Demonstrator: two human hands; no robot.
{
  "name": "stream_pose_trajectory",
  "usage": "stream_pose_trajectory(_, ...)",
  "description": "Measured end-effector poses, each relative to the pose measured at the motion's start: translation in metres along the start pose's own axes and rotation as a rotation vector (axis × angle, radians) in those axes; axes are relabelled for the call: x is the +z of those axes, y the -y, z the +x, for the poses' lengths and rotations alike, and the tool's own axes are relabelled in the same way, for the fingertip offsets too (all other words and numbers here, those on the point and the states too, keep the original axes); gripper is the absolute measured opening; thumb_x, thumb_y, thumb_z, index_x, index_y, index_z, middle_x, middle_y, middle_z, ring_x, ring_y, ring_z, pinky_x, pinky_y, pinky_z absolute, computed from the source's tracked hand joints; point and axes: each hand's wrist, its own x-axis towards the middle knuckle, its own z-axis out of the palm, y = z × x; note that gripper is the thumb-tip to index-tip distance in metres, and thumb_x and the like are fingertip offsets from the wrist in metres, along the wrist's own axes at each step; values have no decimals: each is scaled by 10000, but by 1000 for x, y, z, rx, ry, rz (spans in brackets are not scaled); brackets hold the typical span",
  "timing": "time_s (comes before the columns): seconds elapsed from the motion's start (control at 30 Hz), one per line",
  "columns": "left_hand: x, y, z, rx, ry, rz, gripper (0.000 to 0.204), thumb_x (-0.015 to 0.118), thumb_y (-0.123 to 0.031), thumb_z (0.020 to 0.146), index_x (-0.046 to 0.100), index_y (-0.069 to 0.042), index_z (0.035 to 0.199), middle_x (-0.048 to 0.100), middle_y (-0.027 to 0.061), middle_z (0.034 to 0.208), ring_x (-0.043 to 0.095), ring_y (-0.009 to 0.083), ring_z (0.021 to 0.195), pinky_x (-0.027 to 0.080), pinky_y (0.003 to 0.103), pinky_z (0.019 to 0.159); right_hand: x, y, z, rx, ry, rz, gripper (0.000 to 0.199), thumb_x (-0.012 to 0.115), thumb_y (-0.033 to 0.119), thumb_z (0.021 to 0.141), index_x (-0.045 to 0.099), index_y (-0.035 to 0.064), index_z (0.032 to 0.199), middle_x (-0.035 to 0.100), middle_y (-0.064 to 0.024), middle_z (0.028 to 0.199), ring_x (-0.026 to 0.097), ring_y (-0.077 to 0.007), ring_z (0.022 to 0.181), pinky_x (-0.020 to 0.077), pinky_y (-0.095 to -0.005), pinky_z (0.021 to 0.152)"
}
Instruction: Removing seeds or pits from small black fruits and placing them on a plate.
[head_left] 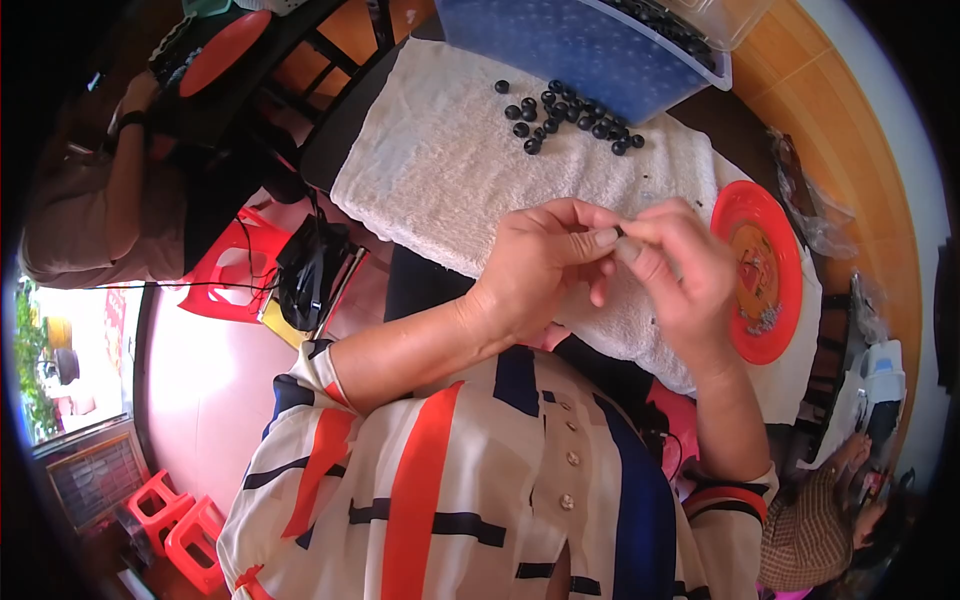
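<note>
My left hand (535,258) and my right hand (690,262) meet over a white towel (430,150). Thumb and fingers of both pinch a small dark piece (619,231), mostly hidden by the fingertips, so its kind is unclear. Beyond them, a loose group of round black bead-like balls (560,112) lies on the towel, some showing a light spot or hole. To the right of my right hand sits a red oval plate (729,220) with a small heap of shiny silvery bits (766,320) at its near end.
A blue translucent tub (560,50) holding more black balls stands at the towel's far edge. Clear plastic bags (815,215) lie beyond the plate. At left, another person (100,215) sits by a dark table; red stools (190,540) stand on the floor. Another person (810,530) is at lower right.
</note>
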Motion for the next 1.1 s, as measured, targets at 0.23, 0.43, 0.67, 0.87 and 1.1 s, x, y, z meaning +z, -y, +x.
stream_pose_trajectory(0.23, 1, 4, -4, -27, 50, 235, 123, 672, -12, 919, 649, 55, 1020, 665, 100, 902, 620, 156, 705, 518, 275, 592, 33, -44, 70, 1, 23, -196, 117, 581, 48, 827, 682, 72, 881, 694, -119, 851, 673, -333, 775, 513, -434, 658)
stream_pose_trajectory(0.43, -4, 1, -5, -28, 126, 247, 113, 693, -10, 904, 662, 39, 1002, 666, 78, 884, 607, 141, 656, 510, 262, 593, 59, -66, 94, -56, 115, -502, 146, 602, 99, 845, 727, 126, 916, 715, -91, 860, 676, -322, 759, 532, -413, 650)
stream_pose_trajectory(0.67, -5, 3, -6, 7, 161, 240, 101, 687, -12, 912, 669, 27, 1003, 667, 57, 889, 600, 122, 651, 502, 242, 599, 63, -68, 97, -27, 233, -564, 159, 622, 138, 843, 753, 174, 925, 715, -101, 800, 681, -330, 719, 538, -432, 642)
stream_pose_trajectory(0.87, -3, 3, -6, -15, 105, 327, 125, 665, 4, 923, 673, 31, 1045, 658, 50, 934, 601, 112, 697, 511, 235, 627, 57, -67, 95, 79, 268, -461, 165, 633, 120, 827, 752, 172, 929, 694, -127, 755, 675, -332, 717, 527, -433, 659)
stream_pose_trajectory(1.1, -3, 3, -7, 3, 122, 362, 145, 652, 8, 932, 675, 33, 1073, 653, 47, 946, 600, 106, 722, 517, 239, 649, 59, -66, 97, 99, 282, -466, 153, 639, 127, 828, 745, 167, 930, 694, -123, 754, 676, -324, 715, 523, -428, 655)
